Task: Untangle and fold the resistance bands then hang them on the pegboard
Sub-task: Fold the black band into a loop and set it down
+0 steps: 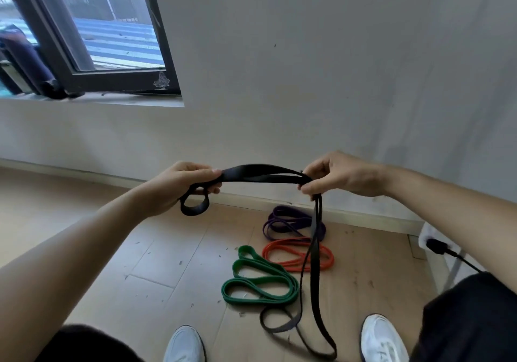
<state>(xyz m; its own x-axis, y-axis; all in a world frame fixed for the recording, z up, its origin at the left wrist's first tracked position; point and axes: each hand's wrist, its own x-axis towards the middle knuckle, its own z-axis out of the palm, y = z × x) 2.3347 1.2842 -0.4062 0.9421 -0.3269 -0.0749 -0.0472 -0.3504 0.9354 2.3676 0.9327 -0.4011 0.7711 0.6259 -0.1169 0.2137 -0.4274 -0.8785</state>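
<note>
Two white shoes (184,345) are seen at five and seven o'clock, planted on the wooden floor (167,263).

Between them, at six o'clock, the loose tail of the black band (263,173) is trailed on the boards. From there it is drawn up to the hands. One folded end is gripped in the curled fingers of the left hand (179,185) at nine o'clock, with a small loop hanging below the fist. The gathered strands are pinched between thumb and fingertips of the right hand (335,177) at three o'clock.

Ahead of the shoes, towards one o'clock, three bands are laid on the floor in folded loops: the green band (263,280) nearest, then the orange band (291,267), then the purple band (291,217) by the skirting.

Four bands are counted in all, one of each colour.

Three are judged to be untangled and folded, and the black one only partly folded. Nothing has been hung, and no pegboard is in view. Beyond, only a bare wall (307,82) is shown, with a window (98,26) at eleven o'clock.
</note>
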